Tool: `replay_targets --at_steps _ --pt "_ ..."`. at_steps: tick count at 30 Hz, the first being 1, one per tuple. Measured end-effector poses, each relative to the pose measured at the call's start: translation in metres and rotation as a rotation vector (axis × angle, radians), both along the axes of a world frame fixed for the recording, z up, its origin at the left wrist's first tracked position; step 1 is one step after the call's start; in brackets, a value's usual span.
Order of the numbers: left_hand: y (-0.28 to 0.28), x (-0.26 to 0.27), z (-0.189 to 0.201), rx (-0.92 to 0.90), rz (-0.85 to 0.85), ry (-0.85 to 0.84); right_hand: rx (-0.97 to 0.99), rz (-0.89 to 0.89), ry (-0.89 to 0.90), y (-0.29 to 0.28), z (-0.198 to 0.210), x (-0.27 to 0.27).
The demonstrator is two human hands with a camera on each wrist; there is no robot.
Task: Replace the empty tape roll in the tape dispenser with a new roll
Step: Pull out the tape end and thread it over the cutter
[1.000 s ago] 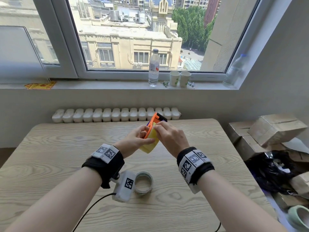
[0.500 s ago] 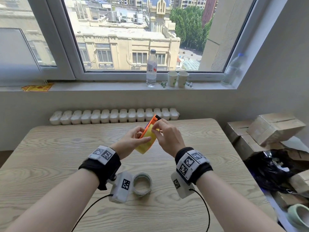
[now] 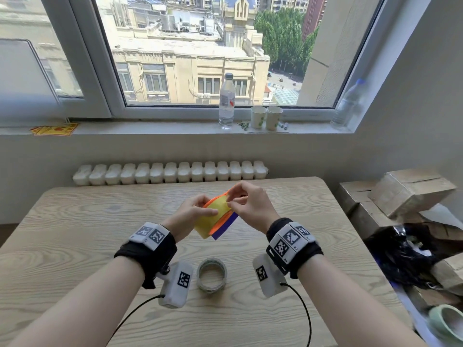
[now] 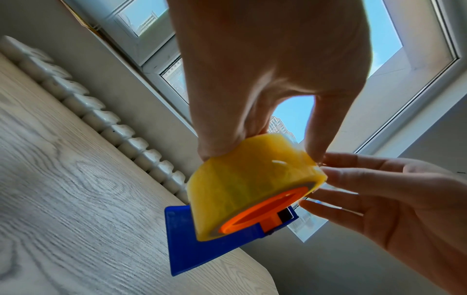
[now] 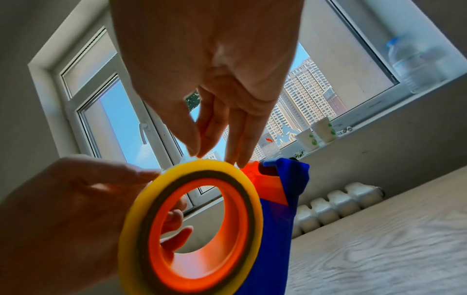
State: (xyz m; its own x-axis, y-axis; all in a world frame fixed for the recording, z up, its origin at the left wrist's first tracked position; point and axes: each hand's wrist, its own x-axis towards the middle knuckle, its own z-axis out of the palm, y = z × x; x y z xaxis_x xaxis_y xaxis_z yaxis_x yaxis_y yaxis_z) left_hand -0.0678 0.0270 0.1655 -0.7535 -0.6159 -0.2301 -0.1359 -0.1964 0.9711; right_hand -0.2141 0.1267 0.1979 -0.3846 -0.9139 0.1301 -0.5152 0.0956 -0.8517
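Above the table's middle, both hands hold the tape dispenser (image 3: 226,225), which has a blue body (image 4: 202,249) and an orange hub (image 5: 156,239). A full yellow tape roll (image 3: 213,219) sits on the hub. My left hand (image 3: 198,211) grips the roll across its width (image 4: 242,179), thumb on one side and fingers on the other. At the roll's upper rim my right hand (image 3: 229,200) pinches with thumb and forefinger (image 5: 199,147), seemingly on the loose tape end. The empty roll core (image 3: 212,275) lies flat on the table between my wrists.
The wooden table (image 3: 75,234) stands against a wall with a white radiator (image 3: 170,172). On the windowsill are a water bottle (image 3: 227,103) and two paper cups (image 3: 266,117). Cardboard boxes (image 3: 406,191) and a black bag (image 3: 400,254) crowd the right side.
The dispenser has tilted so the roll's broad yellow face and the blue body now show. My right hand's fingertips have come together at the roll's upper rim.
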Motion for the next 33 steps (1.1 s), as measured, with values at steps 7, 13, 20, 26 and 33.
replay_targets --at_steps 7,13,20,26,33 --pt "0.001 0.0 0.002 -0.009 0.001 -0.006 0.018 -0.027 -0.125 -0.001 -0.005 -0.002" --pt "0.002 -0.001 0.003 -0.049 -0.004 -0.013 -0.018 -0.049 -0.191 -0.002 -0.009 -0.005" --pt "0.003 -0.004 0.007 -0.156 0.046 -0.036 -0.051 -0.026 -0.374 0.001 -0.009 -0.007" --pt "-0.001 -0.004 0.01 -0.057 0.031 -0.034 -0.072 -0.061 -0.503 0.004 -0.012 -0.008" --pt "-0.003 0.0 0.021 -0.017 -0.078 -0.045 -0.094 -0.105 -0.588 0.004 -0.011 -0.009"
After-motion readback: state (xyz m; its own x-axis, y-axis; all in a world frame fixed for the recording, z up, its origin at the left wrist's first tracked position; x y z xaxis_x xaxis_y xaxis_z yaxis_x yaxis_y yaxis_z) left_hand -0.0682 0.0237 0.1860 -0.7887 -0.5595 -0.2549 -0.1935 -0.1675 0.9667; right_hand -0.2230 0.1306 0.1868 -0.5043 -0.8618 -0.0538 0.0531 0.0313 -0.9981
